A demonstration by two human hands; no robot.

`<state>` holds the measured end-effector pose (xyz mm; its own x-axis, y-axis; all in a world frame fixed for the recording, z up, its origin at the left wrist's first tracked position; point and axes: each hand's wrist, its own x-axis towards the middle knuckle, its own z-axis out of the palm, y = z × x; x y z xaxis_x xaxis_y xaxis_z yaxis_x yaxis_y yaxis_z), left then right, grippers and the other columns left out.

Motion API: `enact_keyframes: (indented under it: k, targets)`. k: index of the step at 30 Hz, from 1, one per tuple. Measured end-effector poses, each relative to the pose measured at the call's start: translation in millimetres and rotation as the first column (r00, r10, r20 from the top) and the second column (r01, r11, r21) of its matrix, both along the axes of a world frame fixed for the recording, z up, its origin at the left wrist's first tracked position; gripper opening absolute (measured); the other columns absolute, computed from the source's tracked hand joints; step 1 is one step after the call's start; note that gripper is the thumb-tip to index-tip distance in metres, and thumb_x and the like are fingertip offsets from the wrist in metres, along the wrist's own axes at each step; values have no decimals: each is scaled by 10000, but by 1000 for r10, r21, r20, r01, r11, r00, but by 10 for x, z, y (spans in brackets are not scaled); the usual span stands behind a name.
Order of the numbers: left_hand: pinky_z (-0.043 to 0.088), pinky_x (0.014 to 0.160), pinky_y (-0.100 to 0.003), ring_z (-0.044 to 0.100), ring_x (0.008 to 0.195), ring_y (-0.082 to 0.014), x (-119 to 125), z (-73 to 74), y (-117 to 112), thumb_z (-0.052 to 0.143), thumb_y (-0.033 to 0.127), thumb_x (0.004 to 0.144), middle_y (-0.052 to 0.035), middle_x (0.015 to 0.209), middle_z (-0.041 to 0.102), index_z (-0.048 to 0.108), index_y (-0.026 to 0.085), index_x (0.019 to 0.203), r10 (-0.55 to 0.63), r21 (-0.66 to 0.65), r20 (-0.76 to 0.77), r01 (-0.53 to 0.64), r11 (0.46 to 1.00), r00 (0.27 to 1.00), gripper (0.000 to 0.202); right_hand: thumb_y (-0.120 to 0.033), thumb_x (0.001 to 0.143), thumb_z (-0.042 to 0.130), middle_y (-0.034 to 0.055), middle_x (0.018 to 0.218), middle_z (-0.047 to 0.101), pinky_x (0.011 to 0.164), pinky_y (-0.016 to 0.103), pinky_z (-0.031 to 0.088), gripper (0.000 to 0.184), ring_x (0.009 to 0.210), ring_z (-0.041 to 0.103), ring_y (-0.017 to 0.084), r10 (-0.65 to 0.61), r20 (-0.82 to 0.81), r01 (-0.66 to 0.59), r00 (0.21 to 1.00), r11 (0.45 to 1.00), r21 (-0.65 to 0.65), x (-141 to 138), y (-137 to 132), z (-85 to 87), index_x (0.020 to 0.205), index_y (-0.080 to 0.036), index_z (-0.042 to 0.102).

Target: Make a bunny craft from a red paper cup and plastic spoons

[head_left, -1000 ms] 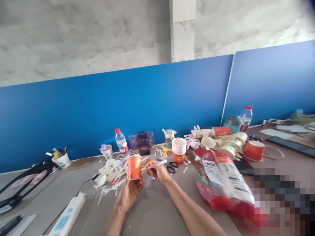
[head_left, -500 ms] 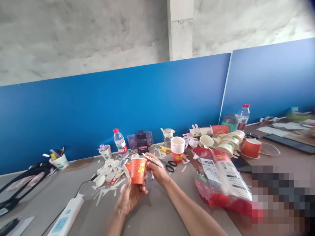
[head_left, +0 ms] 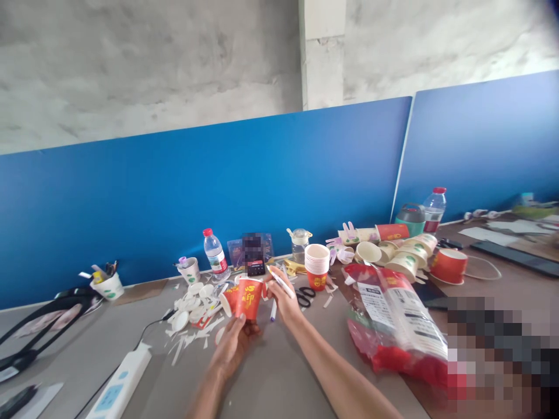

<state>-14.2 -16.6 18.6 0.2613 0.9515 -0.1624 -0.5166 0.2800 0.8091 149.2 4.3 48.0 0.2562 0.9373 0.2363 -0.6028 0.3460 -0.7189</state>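
My left hand (head_left: pixel 236 344) grips a red paper cup (head_left: pixel 248 301) with yellow lettering, fingers around its lower part. The cup is held above the table and leans slightly. A white pen (head_left: pixel 283 283) is pinched in my right hand (head_left: pixel 285 302), just right of the cup's rim, its tip pointing up and to the left. Behind the held cup lies another red cup (head_left: pixel 227 299), partly hidden. On the table near my right wrist is a second pen with a purple end (head_left: pixel 273 311). Black-handled scissors (head_left: pixel 305 297) lie to the right.
White paper scraps (head_left: pixel 192 311) litter the left side. A stack of red cups (head_left: pixel 317 265), a water bottle (head_left: pixel 215 256) and a glass jar (head_left: pixel 299 247) stand behind. A red plastic bag of cups (head_left: pixel 388 326) lies right. A power strip (head_left: pixel 120 384) is at front left.
The held cup has turned and tilted, showing its lettering at a different angle. My right hand with the pen has shifted slightly right, away from the rim.
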Motion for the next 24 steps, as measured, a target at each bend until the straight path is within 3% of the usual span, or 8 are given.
enact_keyframes:
  k: [4, 9, 24]
  targets:
    - [598, 669, -301, 662, 611, -157, -17, -14, 55, 843, 317, 738, -33, 695, 694, 704, 137, 779, 45, -19, 57, -44, 999, 997, 232, -493, 740, 660, -24, 484, 543, 549, 260, 369, 326, 505, 481, 133, 156, 5, -156, 988, 988, 3, 17, -46, 39, 784, -185, 758]
    - [607, 713, -307, 672, 638, -163, -53, -21, 95, 867, 362, 705, -36, 722, 711, 724, 131, 820, 42, -11, 102, -41, 999, 994, 295, -402, 673, 684, 1, 450, 559, 501, 231, 288, 251, 451, 462, 114, 307, 80, -306, 948, 952, -27, -35, -103, 37, 646, -163, 756]
    - [620, 757, -307, 703, 684, -161, -78, 35, 57, 825, 284, 764, -36, 748, 737, 717, 125, 832, -6, 1, 164, 6, 1000, 986, 205, -393, 653, 681, -12, 442, 543, 492, 225, 241, 235, 439, 418, 97, 311, 163, -306, 936, 950, -53, -58, -107, 19, 608, -172, 749]
